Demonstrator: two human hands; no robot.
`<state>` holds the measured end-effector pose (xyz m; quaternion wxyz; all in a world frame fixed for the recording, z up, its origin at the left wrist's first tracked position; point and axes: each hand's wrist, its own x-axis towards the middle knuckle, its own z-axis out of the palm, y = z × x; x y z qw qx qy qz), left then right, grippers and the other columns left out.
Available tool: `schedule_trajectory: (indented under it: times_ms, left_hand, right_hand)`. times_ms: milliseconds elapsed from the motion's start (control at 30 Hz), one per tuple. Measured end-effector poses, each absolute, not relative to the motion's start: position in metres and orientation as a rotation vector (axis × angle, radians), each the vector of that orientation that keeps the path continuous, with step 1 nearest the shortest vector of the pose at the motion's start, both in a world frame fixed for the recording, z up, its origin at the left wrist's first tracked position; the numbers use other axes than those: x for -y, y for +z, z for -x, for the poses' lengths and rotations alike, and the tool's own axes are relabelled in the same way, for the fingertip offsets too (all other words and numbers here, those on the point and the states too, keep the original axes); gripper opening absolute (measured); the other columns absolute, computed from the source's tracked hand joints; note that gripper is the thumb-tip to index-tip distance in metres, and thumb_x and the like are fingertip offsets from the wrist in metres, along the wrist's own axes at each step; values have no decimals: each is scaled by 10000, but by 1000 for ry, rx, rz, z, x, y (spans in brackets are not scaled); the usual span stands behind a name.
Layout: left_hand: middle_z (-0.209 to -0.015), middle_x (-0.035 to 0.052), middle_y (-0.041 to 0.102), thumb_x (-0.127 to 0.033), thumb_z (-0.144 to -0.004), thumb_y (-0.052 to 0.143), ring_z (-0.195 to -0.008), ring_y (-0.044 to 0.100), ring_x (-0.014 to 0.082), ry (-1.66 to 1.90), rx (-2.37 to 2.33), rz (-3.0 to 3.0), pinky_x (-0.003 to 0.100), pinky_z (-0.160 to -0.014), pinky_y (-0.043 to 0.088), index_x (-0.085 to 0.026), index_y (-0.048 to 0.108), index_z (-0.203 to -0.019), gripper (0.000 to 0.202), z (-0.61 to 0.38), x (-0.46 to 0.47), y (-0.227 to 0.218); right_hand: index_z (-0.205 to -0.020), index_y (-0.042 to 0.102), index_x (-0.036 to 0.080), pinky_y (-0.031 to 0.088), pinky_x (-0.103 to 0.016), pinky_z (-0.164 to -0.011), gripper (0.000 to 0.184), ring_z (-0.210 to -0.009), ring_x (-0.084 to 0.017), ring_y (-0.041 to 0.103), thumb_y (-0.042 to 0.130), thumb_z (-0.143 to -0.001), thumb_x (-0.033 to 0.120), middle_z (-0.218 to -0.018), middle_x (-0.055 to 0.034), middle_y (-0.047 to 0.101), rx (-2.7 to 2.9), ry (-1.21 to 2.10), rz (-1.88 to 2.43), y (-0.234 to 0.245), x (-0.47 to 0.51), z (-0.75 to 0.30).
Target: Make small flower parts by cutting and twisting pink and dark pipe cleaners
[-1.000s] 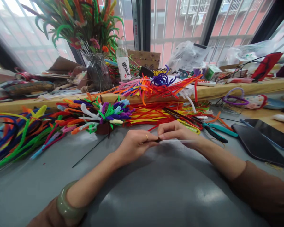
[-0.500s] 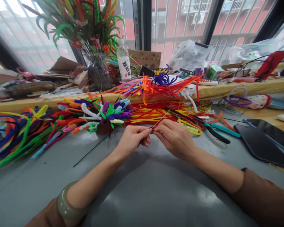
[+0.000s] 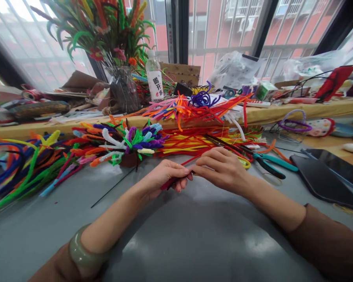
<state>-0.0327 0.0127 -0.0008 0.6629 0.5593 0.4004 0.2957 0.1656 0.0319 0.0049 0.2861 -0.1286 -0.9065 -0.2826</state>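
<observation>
At the middle of the view my left hand (image 3: 167, 175) is closed, thumb and forefinger pinching a small dark red fuzzy piece (image 3: 168, 183) that looks like pipe cleaner. Part of it shows below the palm; the rest is hidden by the fingers. My right hand (image 3: 220, 168) meets it fingertip to fingertip, also pinched closed over a tiny dark end I cannot make out. Beyond the fingers lie red and yellow pipe cleaners (image 3: 179, 148). Teal-handled pliers (image 3: 275, 162) and yellow-handled scissors (image 3: 246, 162) rest beside my right hand.
Bundles of multicoloured pipe cleaners (image 3: 32, 172) cover the left of the grey table (image 3: 194, 243). A dark stick (image 3: 111, 188) lies near my left forearm. Two phones (image 3: 326, 182) sit at the right. The raised shelf behind holds a water bottle (image 3: 154, 76) and a flower-filled vase (image 3: 123, 90).
Both hands have come slightly lower and nearer. The left hand has turned, showing more of the dark red piece. Thin wires that stuck up from the fingers no longer show clearly.
</observation>
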Motion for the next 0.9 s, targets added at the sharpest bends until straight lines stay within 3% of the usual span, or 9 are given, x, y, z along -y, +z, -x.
schedule_trajectory:
  times_ms: [167, 400, 500, 667, 733, 800, 900]
  left_hand:
    - [-481, -13, 532, -317, -749, 545, -405, 464, 65, 647, -995, -1492, 180, -428, 346, -117, 619, -673, 226, 31, -14, -3]
    - [-585, 12, 602, -272, -816, 456, -532, 516, 99, 673, -1211, -2498, 193, -508, 357, -161, 663, -781, 237, 30, -9, -7]
    - [-697, 38, 647, -256, -841, 416, -631, 563, 130, 710, -1249, -2935, 216, -562, 382, -181, 655, -846, 251, 30, -8, -9]
    - [-790, 30, 672, -168, -855, 381, -755, 587, 137, 930, -996, -3406, 279, -762, 420, -187, 627, -913, 253, 32, -5, -5]
    - [-827, 18, 677, -153, -852, 390, -813, 587, 127, 1033, -922, -3461, 287, -836, 402, -199, 620, -932, 247, 33, -3, -2]
    - [-845, 11, 679, -150, -846, 404, -841, 585, 123, 1125, -935, -3452, 290, -865, 391, -209, 620, -933, 240, 35, -3, -1]
    - [-847, 11, 681, -151, -838, 427, -812, 588, 129, 1232, -1060, -3351, 295, -849, 399, -203, 628, -913, 220, 36, -6, -3]
  right_hand:
    - [-855, 609, 199, 338, -302, -723, 167, -790, -151, 470, 443, -836, 188, -815, -20, 618, 2450, -583, 448, 2, -30, -160]
    - [-745, 621, 169, 334, -281, -662, 148, -743, -148, 481, 489, -804, 203, -730, -40, 591, 2489, -121, 698, 0, -28, -154]
    - [-692, 610, 157, 354, -258, -629, 133, -701, -134, 499, 522, -776, 210, -700, -28, 591, 2389, 330, 850, 3, -29, -154]
    - [-625, 582, 135, 326, -221, -517, 149, -547, -90, 462, 570, -722, 247, -583, 10, 538, 1982, 1544, 933, 4, -34, -160]
    - [-605, 569, 129, 324, -213, -504, 174, -528, -78, 452, 593, -707, 268, -573, 13, 515, 1790, 1877, 885, 2, -34, -162]
    - [-660, 587, 127, 337, -204, -503, 188, -529, -70, 465, 601, -714, 307, -606, 6, 533, 1693, 1999, 850, 2, -32, -162]
    - [-778, 609, 131, 365, -196, -506, 267, -551, -72, 503, 541, -766, 389, -675, -20, 579, 1740, 1873, 855, 6, -27, -159]
